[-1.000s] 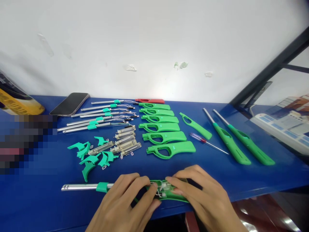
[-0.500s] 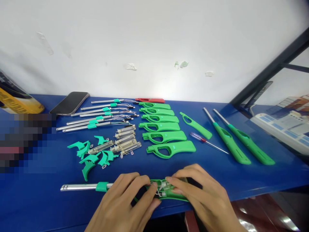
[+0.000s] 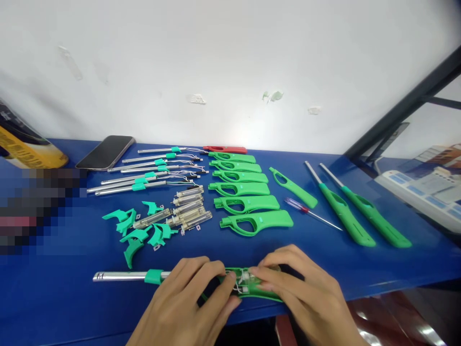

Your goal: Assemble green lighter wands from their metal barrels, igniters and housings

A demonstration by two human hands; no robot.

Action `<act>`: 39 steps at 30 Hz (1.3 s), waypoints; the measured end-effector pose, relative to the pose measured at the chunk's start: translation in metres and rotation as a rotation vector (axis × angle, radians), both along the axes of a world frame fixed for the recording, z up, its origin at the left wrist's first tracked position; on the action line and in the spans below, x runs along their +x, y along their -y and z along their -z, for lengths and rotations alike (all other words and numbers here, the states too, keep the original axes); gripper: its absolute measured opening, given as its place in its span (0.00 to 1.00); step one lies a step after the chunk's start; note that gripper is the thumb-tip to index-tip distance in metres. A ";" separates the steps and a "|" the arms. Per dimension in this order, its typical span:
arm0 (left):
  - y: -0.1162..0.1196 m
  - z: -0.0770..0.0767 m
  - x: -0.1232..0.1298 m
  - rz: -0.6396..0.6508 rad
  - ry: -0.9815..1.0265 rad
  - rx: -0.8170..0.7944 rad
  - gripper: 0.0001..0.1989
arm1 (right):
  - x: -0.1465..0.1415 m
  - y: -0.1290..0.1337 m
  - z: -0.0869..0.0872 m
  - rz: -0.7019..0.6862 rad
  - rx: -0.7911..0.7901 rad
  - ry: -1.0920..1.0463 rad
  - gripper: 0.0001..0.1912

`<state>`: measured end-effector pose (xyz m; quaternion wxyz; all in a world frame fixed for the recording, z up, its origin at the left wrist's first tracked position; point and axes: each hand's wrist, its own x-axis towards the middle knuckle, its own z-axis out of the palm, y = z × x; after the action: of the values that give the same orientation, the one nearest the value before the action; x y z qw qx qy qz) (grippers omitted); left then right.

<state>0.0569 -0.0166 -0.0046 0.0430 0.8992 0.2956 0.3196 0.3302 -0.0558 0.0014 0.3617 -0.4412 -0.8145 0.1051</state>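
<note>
A green lighter handle half lies open-side up at the table's front edge, with white wires and a small fitting showing inside. From its left end runs a silver lighter tube with a green collar. My left hand is closed over the handle's left part, its fingertips at the wires. Over the right part is my right hand, closed, its thumb and fingers pressing a clear fuel tank that sits in the shell. The hands cover much of the handle.
Behind the hands lie several green handle shells, a red one, wired silver tubes, clear tanks and green triggers. To the right are a screwdriver and two assembled lighters. A phone rests back left.
The view has shifted slightly. My right fingertips have moved a little on the clear tank; my left hand keeps nearly the same place on the handle.
</note>
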 end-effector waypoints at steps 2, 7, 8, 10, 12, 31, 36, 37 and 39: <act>0.001 -0.001 0.001 -0.007 0.010 -0.006 0.15 | -0.001 0.000 -0.001 0.015 0.004 0.018 0.17; 0.002 -0.003 0.002 -0.008 0.016 0.013 0.15 | 0.003 0.004 0.004 0.022 0.006 0.070 0.21; 0.002 -0.003 0.002 -0.012 0.012 0.014 0.15 | 0.003 0.005 0.005 0.023 -0.003 0.081 0.23; 0.002 -0.002 0.001 -0.013 0.009 0.018 0.15 | 0.004 0.006 0.004 0.027 -0.013 0.088 0.22; 0.001 -0.001 0.001 -0.013 0.005 0.015 0.15 | 0.003 0.005 0.002 0.035 -0.006 0.075 0.22; 0.000 0.004 -0.007 0.005 -0.038 -0.007 0.16 | -0.011 0.005 -0.009 0.094 0.063 -0.113 0.13; -0.002 -0.002 -0.001 -0.029 -0.010 -0.103 0.17 | -0.014 0.008 -0.006 0.068 0.078 -0.172 0.15; -0.002 -0.003 0.000 -0.024 -0.019 -0.121 0.17 | -0.014 0.008 -0.006 0.063 0.083 -0.190 0.15; -0.002 -0.003 -0.001 -0.010 -0.038 -0.136 0.16 | -0.013 0.008 -0.006 0.051 0.092 -0.211 0.15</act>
<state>0.0563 -0.0145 -0.0016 0.0965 0.8987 0.3218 0.2818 0.3167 -0.0642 0.0074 0.4680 -0.4314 -0.7642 0.1044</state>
